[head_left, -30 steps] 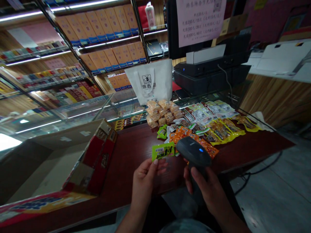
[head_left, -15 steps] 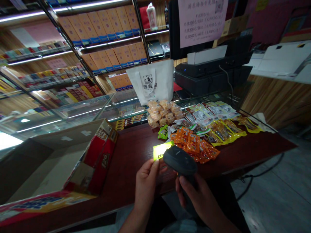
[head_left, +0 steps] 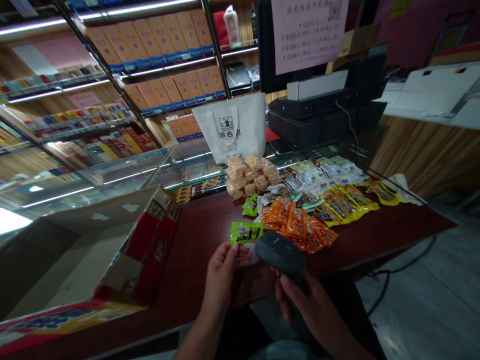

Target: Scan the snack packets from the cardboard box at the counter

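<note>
Between the thumb and fingers of my left hand (head_left: 224, 265) is the lower edge of a small green snack packet (head_left: 246, 232), raised over the counter. My right hand (head_left: 305, 295) wraps round the handle of a black barcode scanner (head_left: 280, 252); its head points left, just right of the packet. Behind the scanner lies a pile of orange snack packets (head_left: 288, 218). Another green packet (head_left: 250, 205) rests left of that pile. Farther back are heaped clear-wrapped tan snacks (head_left: 249, 175). To the right, yellow packets (head_left: 347, 202) and silvery-white packets (head_left: 326, 172) lie in rows.
An open cardboard box (head_left: 150, 255) stands on the dark red counter (head_left: 195, 240) at the left. A white paper bag (head_left: 232, 125) is upright behind the snacks. Beyond it are a black cash-register unit (head_left: 322, 115) and shelves with tan boxes (head_left: 161, 40). A cable (head_left: 386, 285) hangs at the right.
The bright glare on the green packet is gone, so its print shows. My left hand with the packet has shifted slightly left, and a wider gap separates it from the scanner.
</note>
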A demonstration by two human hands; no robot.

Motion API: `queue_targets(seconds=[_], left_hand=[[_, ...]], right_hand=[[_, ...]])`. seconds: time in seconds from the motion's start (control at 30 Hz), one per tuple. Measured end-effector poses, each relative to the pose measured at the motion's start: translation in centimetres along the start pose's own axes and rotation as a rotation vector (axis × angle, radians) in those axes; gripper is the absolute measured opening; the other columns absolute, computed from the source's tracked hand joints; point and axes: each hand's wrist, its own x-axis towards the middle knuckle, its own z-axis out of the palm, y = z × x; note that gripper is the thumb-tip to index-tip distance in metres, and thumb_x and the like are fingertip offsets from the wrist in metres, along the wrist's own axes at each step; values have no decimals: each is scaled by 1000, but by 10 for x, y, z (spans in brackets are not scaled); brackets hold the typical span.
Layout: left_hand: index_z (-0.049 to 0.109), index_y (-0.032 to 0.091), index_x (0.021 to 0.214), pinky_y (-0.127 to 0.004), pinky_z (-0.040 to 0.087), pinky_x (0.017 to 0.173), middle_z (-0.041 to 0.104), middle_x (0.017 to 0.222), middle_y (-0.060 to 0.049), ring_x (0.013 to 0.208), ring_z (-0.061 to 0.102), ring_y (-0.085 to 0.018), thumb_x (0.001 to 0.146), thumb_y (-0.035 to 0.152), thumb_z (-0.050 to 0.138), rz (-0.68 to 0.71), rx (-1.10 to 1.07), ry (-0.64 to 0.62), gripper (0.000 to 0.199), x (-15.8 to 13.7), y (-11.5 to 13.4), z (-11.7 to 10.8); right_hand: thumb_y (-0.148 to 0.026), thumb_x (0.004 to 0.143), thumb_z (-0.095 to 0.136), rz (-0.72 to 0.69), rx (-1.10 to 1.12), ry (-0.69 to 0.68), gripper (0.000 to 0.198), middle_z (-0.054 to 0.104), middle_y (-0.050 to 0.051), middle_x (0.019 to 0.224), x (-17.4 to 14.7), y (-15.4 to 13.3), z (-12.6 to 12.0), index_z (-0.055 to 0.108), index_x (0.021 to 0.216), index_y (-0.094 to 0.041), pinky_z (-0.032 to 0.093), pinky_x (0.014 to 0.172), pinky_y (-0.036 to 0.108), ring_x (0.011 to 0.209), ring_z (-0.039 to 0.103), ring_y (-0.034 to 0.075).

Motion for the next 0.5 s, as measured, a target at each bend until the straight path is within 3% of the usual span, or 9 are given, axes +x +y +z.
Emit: queue_targets(seconds=[0.23, 0.4, 0.5], left_hand=[[55, 17, 74, -20, 53, 57, 57, 62, 5, 54, 56, -8, 69, 44, 77, -4, 136, -80, 35, 76, 6, -25], [55, 16, 70, -28, 55, 56, 64, 62, -2, 55, 62, -15, 66, 31, 76, -94, 247, -258, 26, 118, 27, -19], [59, 16, 72, -27, 53, 53, 68, 68, -5, 57, 64, -16, 66, 29, 74, -79, 309, -331, 21, 130, 41, -10]], right_hand=[[-68, 84, 60, -10, 19, 26, 50, 57, -4, 53, 0, 9, -11, 60, 77, -18, 40, 44, 22, 41, 49, 10], [-67, 85, 58, -22, -18, 22, 49, 55, -5, 51, -2, 11, -10, 59, 78, -18, 39, 46, 23, 42, 48, 10], [-69, 84, 58, -4, -10, 21, 51, 56, -5, 53, -4, 11, -9, 59, 80, -18, 40, 46, 23, 42, 47, 10]])
